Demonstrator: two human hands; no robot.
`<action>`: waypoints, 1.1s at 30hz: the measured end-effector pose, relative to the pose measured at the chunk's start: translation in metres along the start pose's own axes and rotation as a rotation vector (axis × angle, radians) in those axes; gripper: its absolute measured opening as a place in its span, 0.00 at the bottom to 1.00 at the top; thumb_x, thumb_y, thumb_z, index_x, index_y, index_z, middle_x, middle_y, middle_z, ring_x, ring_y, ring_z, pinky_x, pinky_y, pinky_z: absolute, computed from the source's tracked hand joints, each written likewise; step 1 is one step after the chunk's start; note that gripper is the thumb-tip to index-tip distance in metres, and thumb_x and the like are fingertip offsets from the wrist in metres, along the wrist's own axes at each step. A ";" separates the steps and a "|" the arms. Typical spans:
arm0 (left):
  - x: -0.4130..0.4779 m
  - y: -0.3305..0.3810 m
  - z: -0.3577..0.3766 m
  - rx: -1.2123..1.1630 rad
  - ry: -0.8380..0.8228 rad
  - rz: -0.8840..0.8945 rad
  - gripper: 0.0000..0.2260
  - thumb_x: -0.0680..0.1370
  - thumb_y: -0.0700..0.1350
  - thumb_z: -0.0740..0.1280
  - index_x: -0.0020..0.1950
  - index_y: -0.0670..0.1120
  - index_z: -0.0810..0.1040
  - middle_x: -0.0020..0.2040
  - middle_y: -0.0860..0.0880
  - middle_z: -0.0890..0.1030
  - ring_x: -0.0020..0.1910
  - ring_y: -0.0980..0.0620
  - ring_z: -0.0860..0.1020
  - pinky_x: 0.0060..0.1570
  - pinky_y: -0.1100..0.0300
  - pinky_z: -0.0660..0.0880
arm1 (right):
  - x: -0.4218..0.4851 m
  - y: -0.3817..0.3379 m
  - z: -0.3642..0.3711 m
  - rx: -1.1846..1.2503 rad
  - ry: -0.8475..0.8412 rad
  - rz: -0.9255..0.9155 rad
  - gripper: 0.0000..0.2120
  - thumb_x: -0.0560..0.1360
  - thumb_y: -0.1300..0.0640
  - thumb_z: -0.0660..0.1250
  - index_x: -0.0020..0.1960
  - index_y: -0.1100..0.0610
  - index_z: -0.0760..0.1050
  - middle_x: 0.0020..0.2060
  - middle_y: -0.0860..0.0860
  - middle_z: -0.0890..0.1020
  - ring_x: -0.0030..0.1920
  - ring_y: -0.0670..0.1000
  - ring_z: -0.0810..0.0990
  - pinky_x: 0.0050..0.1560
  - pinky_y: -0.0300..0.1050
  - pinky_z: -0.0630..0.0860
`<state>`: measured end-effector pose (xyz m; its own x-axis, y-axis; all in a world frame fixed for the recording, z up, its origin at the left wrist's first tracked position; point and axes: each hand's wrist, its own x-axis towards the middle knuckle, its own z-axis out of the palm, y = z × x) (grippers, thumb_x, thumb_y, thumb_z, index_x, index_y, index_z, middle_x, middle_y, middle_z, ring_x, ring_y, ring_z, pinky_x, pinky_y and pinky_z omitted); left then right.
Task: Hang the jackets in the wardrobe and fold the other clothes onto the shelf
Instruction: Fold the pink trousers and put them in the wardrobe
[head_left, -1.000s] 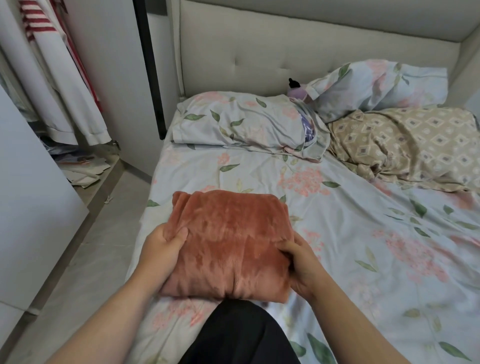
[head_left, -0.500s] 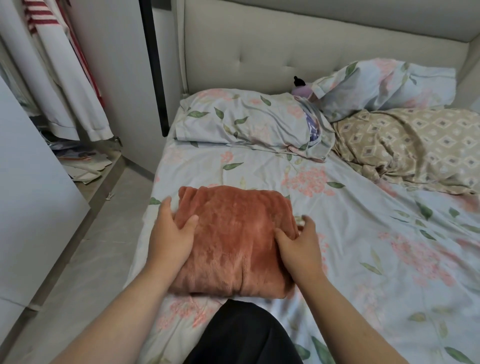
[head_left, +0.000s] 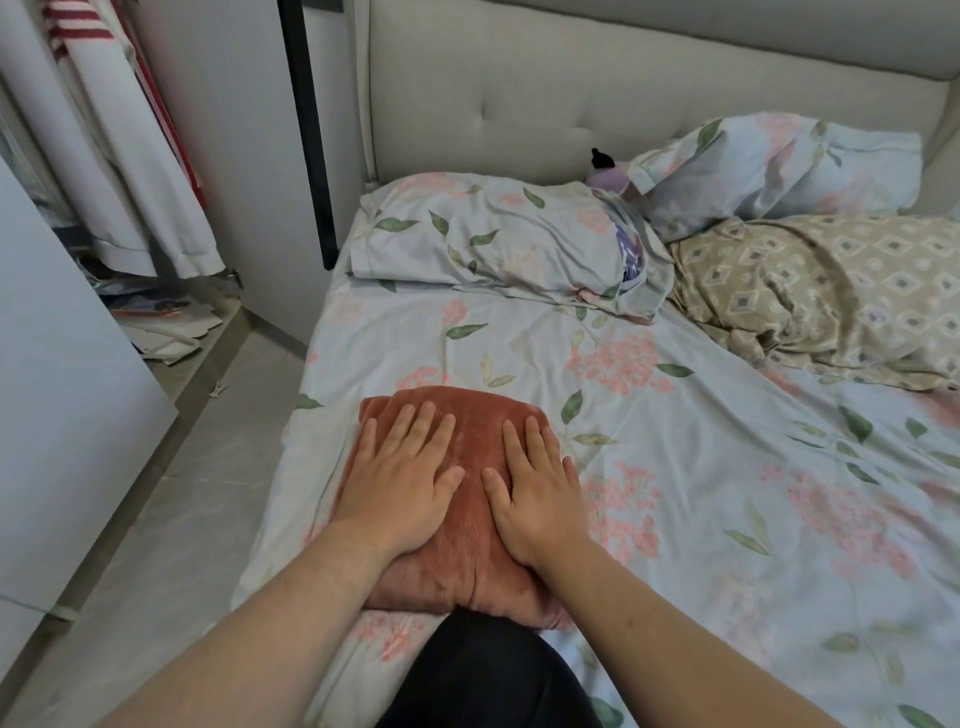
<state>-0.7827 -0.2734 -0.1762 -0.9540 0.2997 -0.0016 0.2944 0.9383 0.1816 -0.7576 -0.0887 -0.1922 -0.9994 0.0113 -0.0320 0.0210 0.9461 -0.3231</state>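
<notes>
A folded rust-coloured fleece garment (head_left: 470, 525) lies on the floral bed sheet (head_left: 701, 467) near the bed's left edge. My left hand (head_left: 397, 483) lies flat on its left half, fingers straight and spread, pressing down. My right hand (head_left: 535, 488) lies flat on its right half in the same way. The two thumbs point towards each other across a bare strip of fleece. At the far left, white and red-striped clothes (head_left: 130, 156) hang inside the open wardrobe.
Two floral pillows (head_left: 498, 244) and a beige patterned cover (head_left: 821, 296) lie at the head of the bed. A white wardrobe door (head_left: 62, 389) stands at the left, with papers (head_left: 161, 332) on the wardrobe floor. A grey tiled floor strip (head_left: 171, 519) runs between them.
Both hands have left the sides of the folded fleece and moved onto its top, where they now lie flat with fingers spread.
</notes>
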 end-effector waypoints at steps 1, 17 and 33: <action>0.003 -0.001 0.004 -0.021 -0.008 -0.005 0.32 0.76 0.65 0.36 0.80 0.57 0.42 0.81 0.53 0.42 0.79 0.54 0.39 0.76 0.47 0.34 | 0.002 0.001 0.003 0.001 -0.002 0.009 0.36 0.76 0.32 0.36 0.81 0.45 0.42 0.81 0.49 0.43 0.80 0.51 0.39 0.79 0.55 0.43; 0.023 -0.023 0.049 -0.297 0.104 -0.050 0.33 0.76 0.69 0.44 0.79 0.60 0.42 0.79 0.57 0.39 0.75 0.61 0.31 0.75 0.57 0.35 | 0.028 0.016 0.038 0.128 0.081 0.010 0.35 0.77 0.30 0.41 0.81 0.43 0.47 0.81 0.48 0.48 0.80 0.48 0.42 0.79 0.49 0.44; -0.048 -0.024 -0.023 -1.564 -0.318 -0.663 0.34 0.59 0.59 0.80 0.59 0.43 0.81 0.50 0.41 0.86 0.48 0.42 0.85 0.44 0.52 0.81 | -0.029 0.010 -0.034 1.468 -0.590 0.637 0.34 0.64 0.41 0.80 0.61 0.61 0.81 0.56 0.61 0.84 0.56 0.60 0.84 0.55 0.54 0.81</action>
<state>-0.7449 -0.3141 -0.1577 -0.7765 0.1629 -0.6087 -0.6253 -0.0799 0.7763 -0.7289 -0.0690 -0.1627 -0.6862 -0.1899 -0.7022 0.7262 -0.2354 -0.6460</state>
